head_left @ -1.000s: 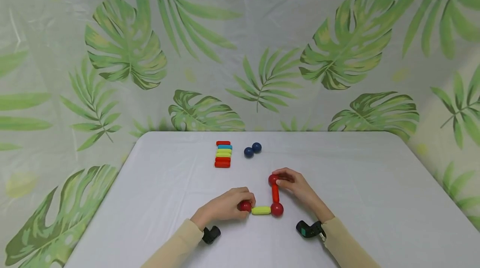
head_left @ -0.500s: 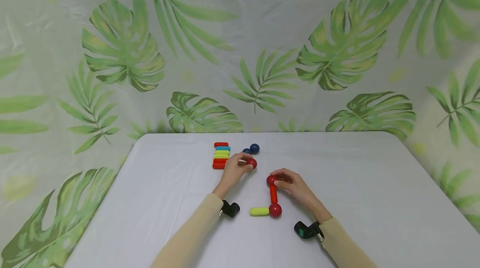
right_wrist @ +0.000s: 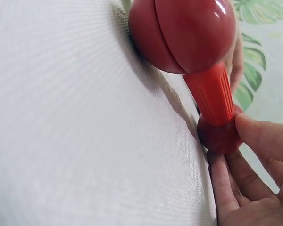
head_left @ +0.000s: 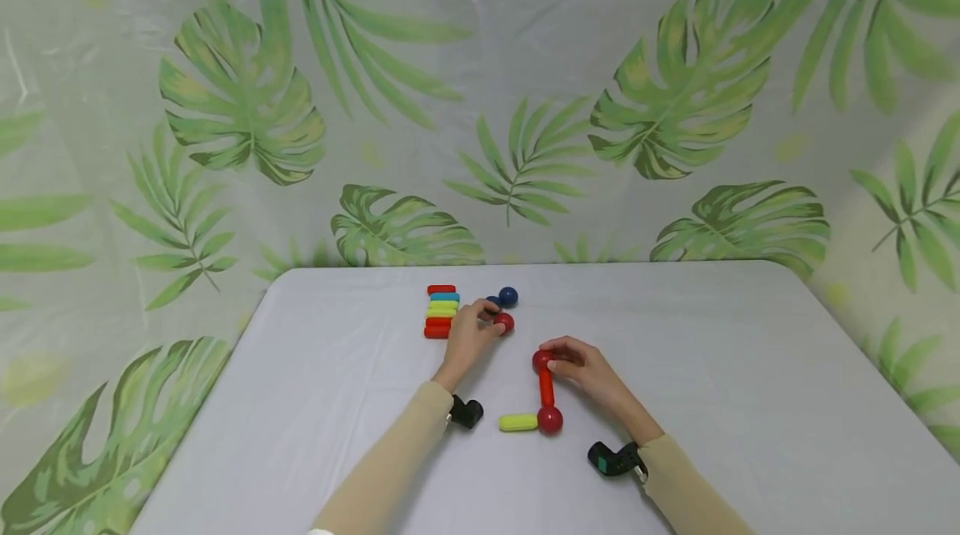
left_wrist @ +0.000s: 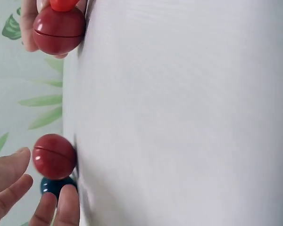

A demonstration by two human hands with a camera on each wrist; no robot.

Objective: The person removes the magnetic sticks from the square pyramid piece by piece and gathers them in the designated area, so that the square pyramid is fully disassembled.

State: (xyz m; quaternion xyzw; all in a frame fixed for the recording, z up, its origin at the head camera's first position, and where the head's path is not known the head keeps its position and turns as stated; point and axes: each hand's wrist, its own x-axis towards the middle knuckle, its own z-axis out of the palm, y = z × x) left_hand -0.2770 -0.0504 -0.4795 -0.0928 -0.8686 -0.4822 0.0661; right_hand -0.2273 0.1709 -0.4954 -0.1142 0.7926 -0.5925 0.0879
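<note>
A loose red ball lies on the table in front of the blue balls. Beside it is my left hand; in the left wrist view its spread thumb and fingertips stand apart from the ball. My right hand pinches the far red ball between thumb and fingers. From that ball a red rod runs to a nearer red ball. A yellow rod points left from the nearer ball, its other end bare.
Several red, yellow and blue rods lie stacked in a row left of the left hand. Two dark blue balls sit near the back edge of the white table. Behind hangs a leaf-patterned cloth.
My left hand has taken the red ball from the yellow rod's left end, carried it toward the blue balls and let go. The right hand keeps its hold on the far ball.
</note>
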